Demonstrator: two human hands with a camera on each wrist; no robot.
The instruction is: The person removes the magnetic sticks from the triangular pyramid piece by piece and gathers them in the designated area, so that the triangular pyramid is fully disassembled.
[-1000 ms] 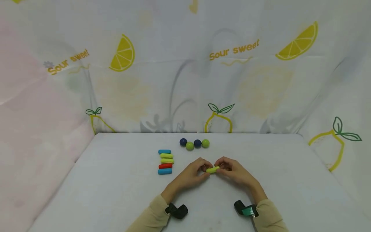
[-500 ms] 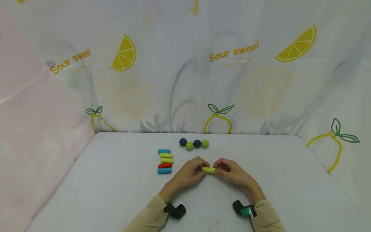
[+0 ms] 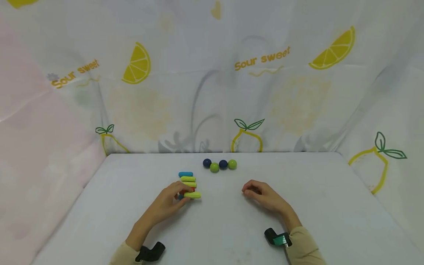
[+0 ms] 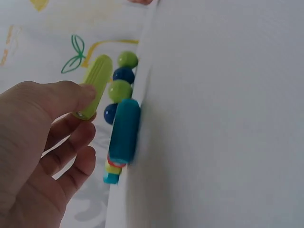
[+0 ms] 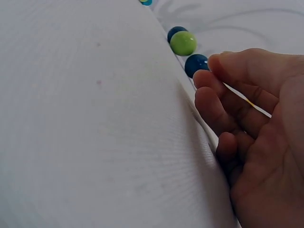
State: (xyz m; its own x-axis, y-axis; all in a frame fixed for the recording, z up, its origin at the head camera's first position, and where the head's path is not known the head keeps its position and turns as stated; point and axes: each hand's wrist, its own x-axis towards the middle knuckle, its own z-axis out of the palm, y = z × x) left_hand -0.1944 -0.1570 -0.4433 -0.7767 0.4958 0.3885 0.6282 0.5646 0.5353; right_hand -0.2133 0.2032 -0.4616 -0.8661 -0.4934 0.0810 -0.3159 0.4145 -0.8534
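Observation:
My left hand point(image 3: 167, 202) pinches a short yellow-green ribbed stick point(image 3: 193, 195) between thumb and fingers. It hovers over the near end of a column of similar sticks. Below the hand, a blue stick point(image 4: 125, 133) shows whole in the left wrist view, while fingers cover most of it in the head view. Behind it, a red stick point(image 3: 193, 189) is partly hidden. Two yellow-green sticks point(image 3: 188, 179) and a second blue stick point(image 3: 186, 174) continue the column away from me. To the right, my right hand point(image 3: 266, 197) holds nothing, its fingers loosely bent near the tabletop.
Beyond the sticks, two dark blue balls point(image 3: 223, 164) and two green balls point(image 3: 232, 164) alternate in a short row near the far edge of the white table point(image 3: 298, 173). A printed cloth point(image 3: 185, 95) hangs behind the table.
Both hands held the yellow-green stick in front of me earlier. My right hand has let go and stays there; the left has carried the stick leftward to the column.

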